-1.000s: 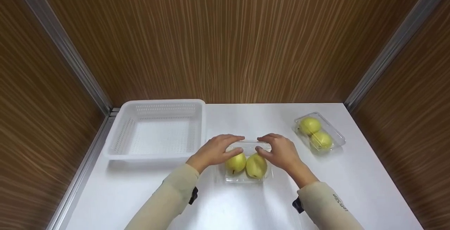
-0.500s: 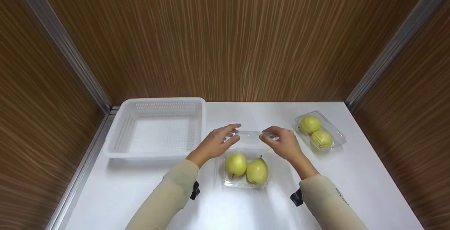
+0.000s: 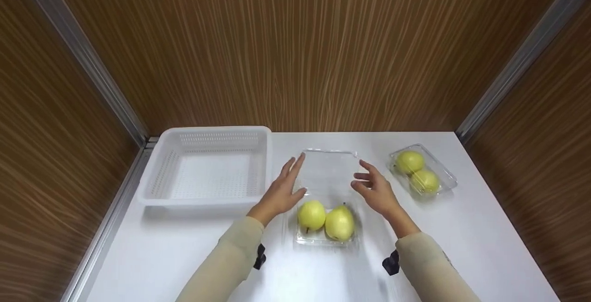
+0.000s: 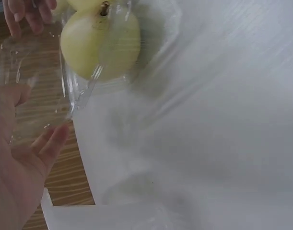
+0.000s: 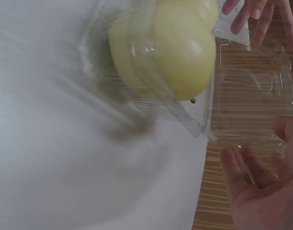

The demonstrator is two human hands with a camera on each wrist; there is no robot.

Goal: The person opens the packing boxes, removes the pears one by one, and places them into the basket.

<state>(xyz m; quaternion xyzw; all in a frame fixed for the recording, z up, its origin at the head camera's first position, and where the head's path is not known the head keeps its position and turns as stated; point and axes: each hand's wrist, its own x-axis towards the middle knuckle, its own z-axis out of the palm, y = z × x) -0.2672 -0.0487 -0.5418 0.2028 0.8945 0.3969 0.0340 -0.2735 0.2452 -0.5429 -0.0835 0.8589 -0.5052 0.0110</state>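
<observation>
In the head view, two yellow-green pears (image 3: 311, 215) lie in the base of a clear plastic clamshell box (image 3: 323, 242) at the middle of the table. Its lid (image 3: 328, 172) stands swung up behind them, away from the person. My left hand (image 3: 280, 192) is at the lid's left edge, fingers extended and thumb apart. Beside the right edge my right hand (image 3: 376, 192) has its fingers loosely bent and spread. Both wrist views show the transparent lid (image 5: 249, 100) between the two hands, with fingertips right at its edges, and a pear (image 4: 100, 45) close by.
A white perforated plastic basket (image 3: 205, 201) stands at the back left. At the back right lies another clear box (image 3: 436, 166) with two pears inside. Wood-grain panels (image 3: 304, 52) enclose the white table (image 3: 175, 246) at the back and both sides.
The lid has swung up and back from over the pears. Both hands have moved away from the person with it, and their fingers have loosened from its edge.
</observation>
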